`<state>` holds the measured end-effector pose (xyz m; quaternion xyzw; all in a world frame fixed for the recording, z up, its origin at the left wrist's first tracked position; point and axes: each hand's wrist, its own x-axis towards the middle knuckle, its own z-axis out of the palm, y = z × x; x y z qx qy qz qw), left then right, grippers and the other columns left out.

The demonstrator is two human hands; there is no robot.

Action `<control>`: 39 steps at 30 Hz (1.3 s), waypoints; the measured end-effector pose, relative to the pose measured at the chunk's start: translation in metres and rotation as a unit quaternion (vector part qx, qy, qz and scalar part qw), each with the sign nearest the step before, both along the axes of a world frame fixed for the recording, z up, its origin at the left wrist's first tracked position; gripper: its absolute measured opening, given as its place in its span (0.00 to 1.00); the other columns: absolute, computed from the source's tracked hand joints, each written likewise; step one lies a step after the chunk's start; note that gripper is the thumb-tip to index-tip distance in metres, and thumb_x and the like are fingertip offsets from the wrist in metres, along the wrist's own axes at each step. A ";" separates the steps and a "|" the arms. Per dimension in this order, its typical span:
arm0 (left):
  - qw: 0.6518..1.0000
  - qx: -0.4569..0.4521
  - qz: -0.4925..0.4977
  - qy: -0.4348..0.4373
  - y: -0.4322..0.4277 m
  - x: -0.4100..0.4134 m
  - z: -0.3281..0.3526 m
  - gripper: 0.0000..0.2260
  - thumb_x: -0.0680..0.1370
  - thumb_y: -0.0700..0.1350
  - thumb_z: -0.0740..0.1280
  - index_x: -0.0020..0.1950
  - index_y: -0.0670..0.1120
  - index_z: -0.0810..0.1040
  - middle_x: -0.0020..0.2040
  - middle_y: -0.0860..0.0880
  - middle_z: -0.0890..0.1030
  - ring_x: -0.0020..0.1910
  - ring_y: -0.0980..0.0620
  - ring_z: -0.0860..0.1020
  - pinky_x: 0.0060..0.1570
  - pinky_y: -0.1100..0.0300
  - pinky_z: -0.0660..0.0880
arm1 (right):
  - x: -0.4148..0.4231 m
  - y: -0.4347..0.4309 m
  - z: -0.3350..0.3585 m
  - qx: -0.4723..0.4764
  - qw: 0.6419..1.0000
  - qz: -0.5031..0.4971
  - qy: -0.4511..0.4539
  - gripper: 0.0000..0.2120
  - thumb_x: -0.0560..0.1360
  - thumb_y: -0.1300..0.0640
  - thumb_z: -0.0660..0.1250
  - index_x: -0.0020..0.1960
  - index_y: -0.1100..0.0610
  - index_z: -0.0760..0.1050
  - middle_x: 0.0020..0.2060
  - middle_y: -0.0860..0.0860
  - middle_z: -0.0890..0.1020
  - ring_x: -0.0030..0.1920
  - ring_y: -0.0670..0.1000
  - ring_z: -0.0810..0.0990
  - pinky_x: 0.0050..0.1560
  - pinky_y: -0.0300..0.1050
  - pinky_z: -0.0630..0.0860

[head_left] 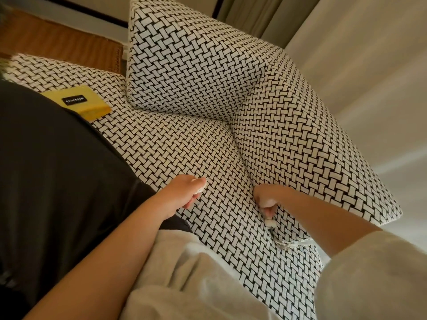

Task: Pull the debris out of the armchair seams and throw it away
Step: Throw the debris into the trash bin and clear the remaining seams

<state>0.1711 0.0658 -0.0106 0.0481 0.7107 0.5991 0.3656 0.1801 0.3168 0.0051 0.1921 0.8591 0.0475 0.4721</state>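
Note:
The armchair [208,93] is covered in black-and-white woven fabric and fills the view. My left hand [187,192] rests on the seat cushion and holds small white scraps of debris [200,188] in its curled fingers. My right hand [268,200] is at the seam [242,158] between the seat cushion and the right arm of the chair. Its fingers are curled and pinch a small white piece of debris [269,221] at the seam. More white bits [288,243] lie lower in the same seam.
A yellow cloth [85,101] with a black label lies on the seat at the left. A black bag [57,169] covers the left part of the seat. Beige curtains [265,15] hang behind the chair. A brown wicker surface [57,42] is at the upper left.

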 end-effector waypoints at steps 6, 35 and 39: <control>1.000 0.011 0.012 -0.018 0.002 0.000 -0.003 0.12 0.78 0.49 0.59 0.41 0.42 0.73 0.32 0.49 0.70 0.28 0.53 0.67 0.35 0.59 0.67 | 0.003 0.007 0.006 -0.018 0.994 0.099 0.043 0.05 0.75 0.66 0.63 0.45 0.57 0.70 0.38 0.49 0.73 0.36 0.45 0.72 0.36 0.35 0.70; 0.997 -0.051 0.050 -0.028 0.009 -0.005 -0.003 0.12 0.75 0.46 0.60 0.31 0.48 0.69 0.27 0.52 0.69 0.25 0.55 0.67 0.32 0.62 0.68 | -0.015 0.001 0.036 -0.184 0.971 -0.018 0.154 0.03 0.78 0.56 0.60 0.48 0.54 0.72 0.49 0.56 0.79 0.49 0.52 0.80 0.50 0.45 0.80; 0.995 -0.070 0.063 -0.030 0.012 -0.005 -0.002 0.11 0.76 0.45 0.60 0.33 0.47 0.71 0.28 0.51 0.71 0.25 0.56 0.68 0.28 0.65 0.68 | -0.009 -0.015 0.026 -0.248 0.949 -0.092 0.172 0.04 0.80 0.57 0.57 0.51 0.56 0.70 0.52 0.60 0.78 0.45 0.53 0.80 0.40 0.41 0.78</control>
